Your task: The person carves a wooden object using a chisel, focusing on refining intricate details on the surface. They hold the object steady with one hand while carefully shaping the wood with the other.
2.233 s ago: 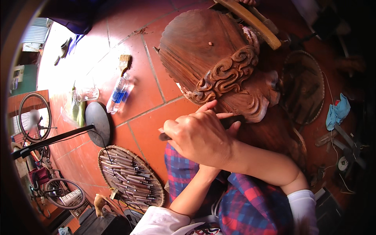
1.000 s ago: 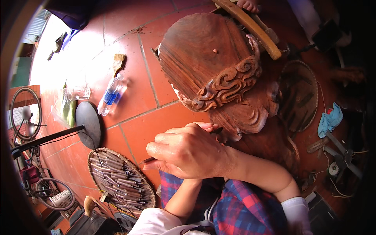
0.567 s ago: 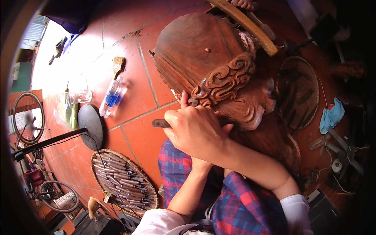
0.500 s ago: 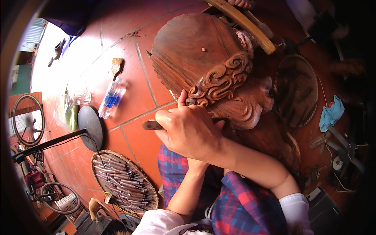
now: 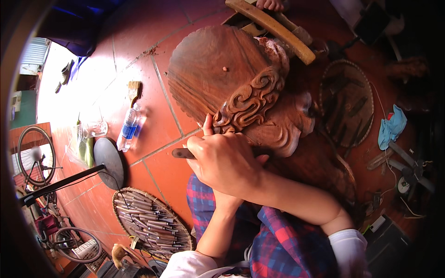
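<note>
My right hand (image 5: 227, 160) is closed around a carving chisel with a dark handle (image 5: 183, 153). The handle's rounded end sticks out on the left; the blade cannot be made out. One finger stretches up to the edge of a reddish-brown wood carving (image 5: 199, 69), by its scrolled relief. That carving has a smooth domed face, a scalloped rim and flowing folds below. Crossed beneath my right wrist, my left hand (image 5: 226, 200) is mostly hidden, its fingers covered. My knees, in plaid cloth, are right under both hands.
On the left lie a round basket of several chisels (image 5: 153, 222), a black lamp base (image 5: 109, 162), a water bottle (image 5: 129, 127) and a brush (image 5: 134, 90). At right are another basket (image 5: 323, 88) and a blue cloth (image 5: 392, 127). A person's digits (image 5: 270, 4) show beside a wooden bar (image 5: 273, 30).
The whole view has shifted slightly, so the carving appears lower and further left. My right hand keeps its grip on the chisel, with little visible movement against the carving.
</note>
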A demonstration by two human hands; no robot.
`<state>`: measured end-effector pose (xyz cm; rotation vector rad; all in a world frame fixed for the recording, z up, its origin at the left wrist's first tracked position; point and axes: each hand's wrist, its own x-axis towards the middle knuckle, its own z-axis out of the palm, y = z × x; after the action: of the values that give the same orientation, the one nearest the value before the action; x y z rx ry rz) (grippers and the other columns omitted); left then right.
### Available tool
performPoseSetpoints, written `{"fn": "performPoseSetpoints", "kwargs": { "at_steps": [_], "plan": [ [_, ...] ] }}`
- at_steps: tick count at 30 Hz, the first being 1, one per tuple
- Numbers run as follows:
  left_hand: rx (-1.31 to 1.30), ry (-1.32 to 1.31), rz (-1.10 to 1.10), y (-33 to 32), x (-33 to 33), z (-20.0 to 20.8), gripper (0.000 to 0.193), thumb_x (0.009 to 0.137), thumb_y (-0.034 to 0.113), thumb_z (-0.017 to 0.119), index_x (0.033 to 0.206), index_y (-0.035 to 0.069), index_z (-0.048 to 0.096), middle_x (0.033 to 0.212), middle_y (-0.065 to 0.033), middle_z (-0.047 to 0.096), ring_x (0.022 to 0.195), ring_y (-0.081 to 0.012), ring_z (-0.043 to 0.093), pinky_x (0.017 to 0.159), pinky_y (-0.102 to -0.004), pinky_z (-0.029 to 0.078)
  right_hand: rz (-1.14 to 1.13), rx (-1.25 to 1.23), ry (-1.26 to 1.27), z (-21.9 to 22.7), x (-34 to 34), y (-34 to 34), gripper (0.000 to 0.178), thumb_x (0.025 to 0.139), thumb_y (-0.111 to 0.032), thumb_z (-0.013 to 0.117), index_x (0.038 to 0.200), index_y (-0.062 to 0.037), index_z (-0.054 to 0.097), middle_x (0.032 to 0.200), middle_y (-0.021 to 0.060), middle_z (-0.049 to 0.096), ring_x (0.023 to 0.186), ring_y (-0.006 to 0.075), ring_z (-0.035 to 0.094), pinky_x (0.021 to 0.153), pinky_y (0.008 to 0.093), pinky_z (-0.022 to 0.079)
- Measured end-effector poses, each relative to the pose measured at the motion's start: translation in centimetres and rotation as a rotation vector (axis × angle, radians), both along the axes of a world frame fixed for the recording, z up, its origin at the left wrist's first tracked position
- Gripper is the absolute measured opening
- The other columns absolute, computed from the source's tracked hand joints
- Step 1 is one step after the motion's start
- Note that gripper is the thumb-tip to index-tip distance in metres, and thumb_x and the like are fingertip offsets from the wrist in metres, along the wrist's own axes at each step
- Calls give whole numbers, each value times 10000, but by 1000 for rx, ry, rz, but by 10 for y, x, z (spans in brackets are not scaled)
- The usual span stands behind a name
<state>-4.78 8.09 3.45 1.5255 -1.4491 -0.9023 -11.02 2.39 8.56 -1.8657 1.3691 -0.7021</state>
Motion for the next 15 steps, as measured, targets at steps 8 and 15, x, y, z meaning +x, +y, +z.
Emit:
{"fn": "performPoseSetpoints", "kwargs": {
  "at_steps": [8,15],
  "plan": [
    [43,208,28,-12,-18,11,692,779,33,737,1385,44,402,1035,-53,587,972,-169,566,875,-311,459,313,281,433,24,-7,-7,548,745,-113,645,1244,21,465,1202,236,597,1019,239,648,914,303,506],
    [38,139,43,-7,-8,16,671,781,60,739,1368,31,415,1075,-79,580,1006,-187,563,889,-319,456,77,-57,285,16,12,7,152,777,-170,606,845,-35,590,897,297,652,693,352,686,684,443,555]
  ]
}}
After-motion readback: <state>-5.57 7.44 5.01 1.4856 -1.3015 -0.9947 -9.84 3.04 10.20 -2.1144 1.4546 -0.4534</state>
